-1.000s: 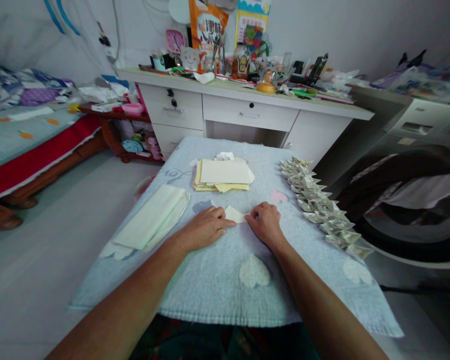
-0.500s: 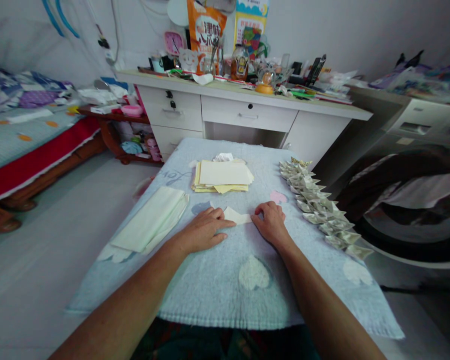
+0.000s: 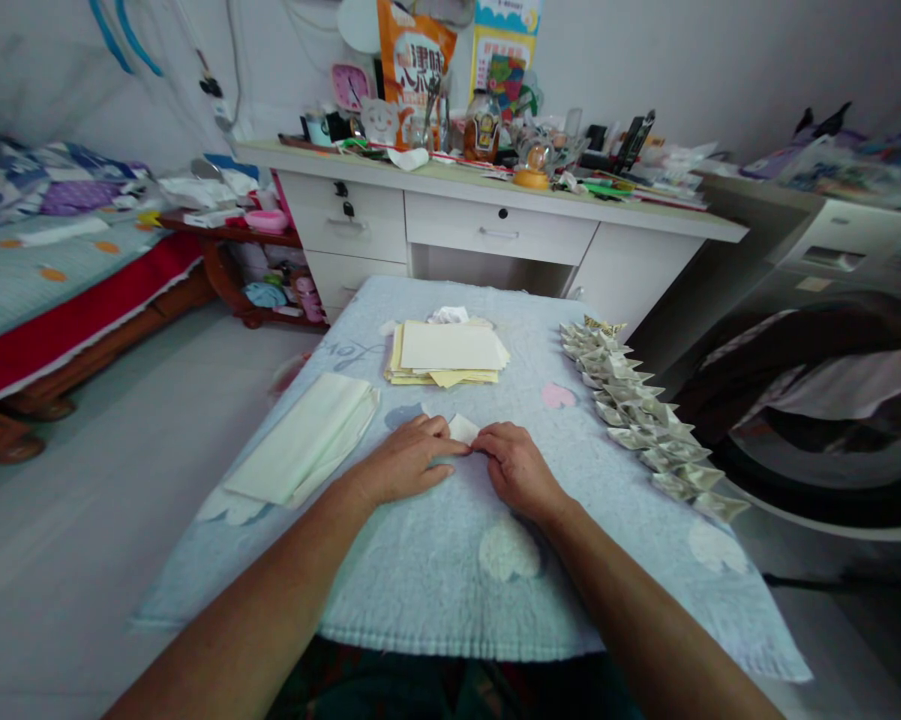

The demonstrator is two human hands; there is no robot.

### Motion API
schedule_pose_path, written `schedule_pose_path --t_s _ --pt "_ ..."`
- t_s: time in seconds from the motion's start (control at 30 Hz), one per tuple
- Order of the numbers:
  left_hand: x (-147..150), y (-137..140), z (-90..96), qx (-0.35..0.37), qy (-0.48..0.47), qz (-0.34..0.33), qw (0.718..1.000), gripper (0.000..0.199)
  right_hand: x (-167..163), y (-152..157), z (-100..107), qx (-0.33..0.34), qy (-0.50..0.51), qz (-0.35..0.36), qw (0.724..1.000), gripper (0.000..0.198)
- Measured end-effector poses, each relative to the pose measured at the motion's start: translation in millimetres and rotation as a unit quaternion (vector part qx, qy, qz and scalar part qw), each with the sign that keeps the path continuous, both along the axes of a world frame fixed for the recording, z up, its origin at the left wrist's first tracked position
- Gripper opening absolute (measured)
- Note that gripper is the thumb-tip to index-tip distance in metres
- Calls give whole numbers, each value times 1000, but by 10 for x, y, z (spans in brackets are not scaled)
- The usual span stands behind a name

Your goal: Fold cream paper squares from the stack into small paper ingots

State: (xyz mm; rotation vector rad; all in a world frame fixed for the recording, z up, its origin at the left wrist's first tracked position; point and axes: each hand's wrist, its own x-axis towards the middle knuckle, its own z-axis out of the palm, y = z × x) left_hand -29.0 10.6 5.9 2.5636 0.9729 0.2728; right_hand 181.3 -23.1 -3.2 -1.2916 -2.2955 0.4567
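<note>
Between two hands, one paper; folded

Left hand, right hand; fingertips perhaps touching

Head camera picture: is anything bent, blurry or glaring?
Head view: the washing machine leans, stretched near the edge; head view: a pale sheen shows on the floor; head view: left hand and right hand look fairly clear, but the small paper shows little detail.
</note>
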Motion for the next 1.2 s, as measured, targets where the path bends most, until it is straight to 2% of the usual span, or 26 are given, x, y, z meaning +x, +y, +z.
schedule_pose_path --t_s 0.2,0.43,0.7,0.8,0.93,1.2 --pt "-54 73 -17 -6 -33 0 999 26 18 -2 -3 11 -62 0 998 37" --pt "-39 130 -83 -10 -66 47 997 20 -21 -64 47 56 -123 14 991 27" --pt "16 119 -137 5 -54 106 993 8 -86 -97 92 57 -188 1 981 30" --pt "-10 97 -115 20 -25 129 991 6 -113 -112 104 51 -212 7 976 37" --pt "-48 71 -48 -2 10 156 988 8 -166 -141 132 51 -241 10 969 53" --pt "-97 54 35 -52 23 146 988 12 -241 -216 155 57 -252 3 966 72"
